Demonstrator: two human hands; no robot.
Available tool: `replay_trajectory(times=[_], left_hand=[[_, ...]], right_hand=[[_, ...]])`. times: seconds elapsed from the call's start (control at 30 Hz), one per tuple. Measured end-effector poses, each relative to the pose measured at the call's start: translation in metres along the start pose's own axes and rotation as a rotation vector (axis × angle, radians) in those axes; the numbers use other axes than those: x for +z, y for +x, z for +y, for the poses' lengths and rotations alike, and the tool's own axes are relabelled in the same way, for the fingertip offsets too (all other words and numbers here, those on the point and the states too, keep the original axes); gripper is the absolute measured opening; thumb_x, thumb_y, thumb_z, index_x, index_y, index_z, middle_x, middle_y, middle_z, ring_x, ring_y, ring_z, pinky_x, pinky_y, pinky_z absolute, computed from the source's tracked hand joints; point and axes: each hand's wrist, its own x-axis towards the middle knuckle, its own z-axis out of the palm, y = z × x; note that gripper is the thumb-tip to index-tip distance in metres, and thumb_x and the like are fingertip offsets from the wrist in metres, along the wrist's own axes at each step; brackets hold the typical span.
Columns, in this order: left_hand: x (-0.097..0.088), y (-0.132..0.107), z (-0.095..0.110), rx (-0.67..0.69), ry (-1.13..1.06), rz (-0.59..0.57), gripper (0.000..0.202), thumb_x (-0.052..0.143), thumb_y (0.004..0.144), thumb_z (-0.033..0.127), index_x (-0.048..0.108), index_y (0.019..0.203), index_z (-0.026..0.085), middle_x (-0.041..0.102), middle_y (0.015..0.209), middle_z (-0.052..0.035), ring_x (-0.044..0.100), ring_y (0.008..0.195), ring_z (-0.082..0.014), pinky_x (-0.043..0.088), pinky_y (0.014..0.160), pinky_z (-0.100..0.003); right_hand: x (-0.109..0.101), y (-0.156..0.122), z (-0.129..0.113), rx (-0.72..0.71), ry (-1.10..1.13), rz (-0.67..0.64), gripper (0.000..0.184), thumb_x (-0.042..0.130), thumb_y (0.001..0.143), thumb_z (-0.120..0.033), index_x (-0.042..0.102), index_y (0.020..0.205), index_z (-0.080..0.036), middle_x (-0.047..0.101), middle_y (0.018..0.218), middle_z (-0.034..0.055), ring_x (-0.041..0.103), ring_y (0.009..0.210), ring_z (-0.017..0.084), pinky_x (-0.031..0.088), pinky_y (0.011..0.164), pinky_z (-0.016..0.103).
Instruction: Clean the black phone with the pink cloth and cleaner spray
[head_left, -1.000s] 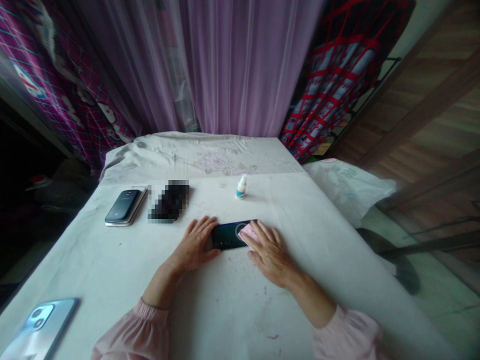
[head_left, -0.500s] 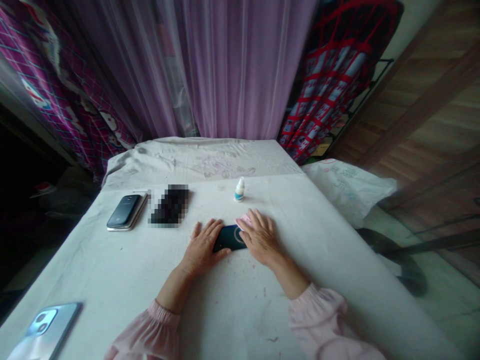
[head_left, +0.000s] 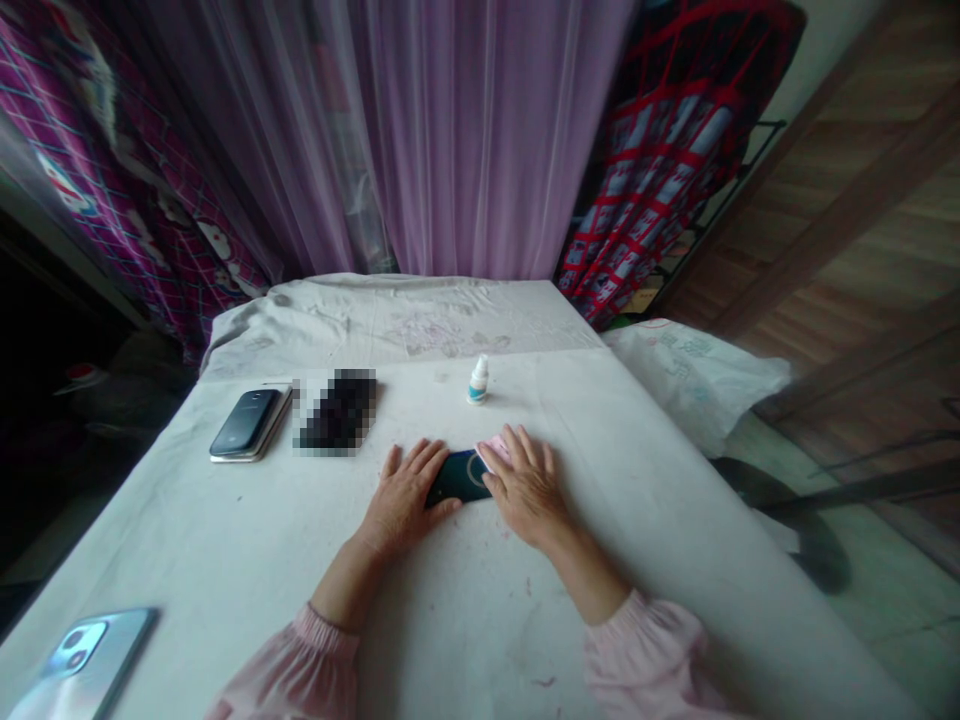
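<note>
In the head view, both my hands are down on the white cloth in front of me, with the dark phone [head_left: 459, 478] lying flat between them, its length running from one hand to the other. My left hand [head_left: 403, 503] grips its left end, fingers over the far edge and thumb along the near edge. My right hand [head_left: 527, 488] lies over the other end, fingers stretched out and slightly parted on a small pink cloth [head_left: 495, 449]; I cannot tell whether they pinch it or only press it down. A pale ring shows on the phone just beside my right thumb.

Straight beyond my hands, near but not touching them, a small white bottle [head_left: 478, 382] with a blue label stands upright. Past my left hand and further left is a dark shape [head_left: 339, 412] blotted out by pixels; left of that, a black phone [head_left: 244, 422] rests on top of a paler flat object. Closer to me, well left of my left forearm, lies a silvery-blue phone [head_left: 84, 668], camera side up. Well beyond both hands hangs a purple curtain [head_left: 480, 140].
</note>
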Motion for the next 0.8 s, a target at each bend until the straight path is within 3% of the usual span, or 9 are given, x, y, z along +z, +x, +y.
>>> replay_trajectory(times=[0.1, 0.2, 0.37, 0.5, 0.67, 0.8], left_hand=[[0.000, 0.000, 0.000, -0.002, 0.003, 0.004, 0.070, 0.050, 0.088, 0.062, 0.039, 0.142, 0.020, 0.043, 0.148, -0.0148, 0.031, 0.140, -0.0336, 0.015, 0.112, -0.063], [0.001, 0.000, 0.000, -0.007, 0.000, 0.017, 0.069, 0.051, 0.088, 0.060, 0.039, 0.143, 0.021, 0.043, 0.147, -0.0139, 0.031, 0.140, -0.0332, 0.015, 0.112, -0.063], [0.003, 0.000, -0.001, 0.006, -0.016, 0.030, 0.069, 0.051, 0.088, 0.060, 0.038, 0.143, 0.022, 0.043, 0.147, -0.0136, 0.031, 0.140, -0.0332, 0.014, 0.113, -0.062], [0.004, 0.000, -0.002, 0.010, -0.012, 0.030, 0.069, 0.050, 0.088, 0.061, 0.039, 0.143, 0.021, 0.043, 0.148, -0.0141, 0.031, 0.140, -0.0337, 0.014, 0.113, -0.062], [0.004, -0.001, -0.002, 0.019, -0.004, 0.040, 0.069, 0.051, 0.088, 0.061, 0.039, 0.143, 0.021, 0.045, 0.146, -0.0144, 0.032, 0.139, -0.0338, 0.015, 0.112, -0.062], [0.005, -0.001, -0.002, 0.019, -0.002, 0.055, 0.068, 0.051, 0.088, 0.060, 0.039, 0.143, 0.022, 0.045, 0.146, -0.0140, 0.032, 0.139, -0.0330, 0.015, 0.113, -0.060]], right_hand=[[0.001, 0.007, -0.010, -0.022, -0.007, -0.011, 0.045, 0.038, 0.098, -0.043, 0.044, 0.141, -0.034, 0.025, 0.157, 0.0102, 0.018, 0.144, 0.032, 0.018, 0.110, 0.061], [0.002, -0.005, -0.014, -0.072, -0.008, -0.021, 0.048, 0.040, 0.097, -0.042, 0.039, 0.144, -0.036, 0.025, 0.157, 0.0086, 0.018, 0.144, 0.031, 0.017, 0.110, 0.060], [-0.001, -0.031, 0.006, -0.070, -0.048, 0.004, 0.047, 0.042, 0.097, -0.036, 0.038, 0.143, -0.040, 0.028, 0.156, 0.0071, 0.021, 0.143, 0.031, 0.018, 0.110, 0.061], [-0.002, -0.020, 0.015, -0.001, -0.049, 0.025, 0.043, 0.040, 0.097, -0.038, 0.043, 0.140, -0.040, 0.029, 0.156, 0.0075, 0.021, 0.143, 0.031, 0.018, 0.109, 0.062], [-0.001, 0.000, -0.005, -0.002, -0.029, -0.003, 0.043, 0.038, 0.098, -0.041, 0.045, 0.140, -0.036, 0.026, 0.157, 0.0088, 0.019, 0.144, 0.031, 0.017, 0.110, 0.061], [0.000, -0.016, -0.010, -0.083, -0.024, -0.013, 0.047, 0.041, 0.097, -0.040, 0.038, 0.144, -0.039, 0.026, 0.157, 0.0077, 0.019, 0.144, 0.031, 0.017, 0.110, 0.060]])
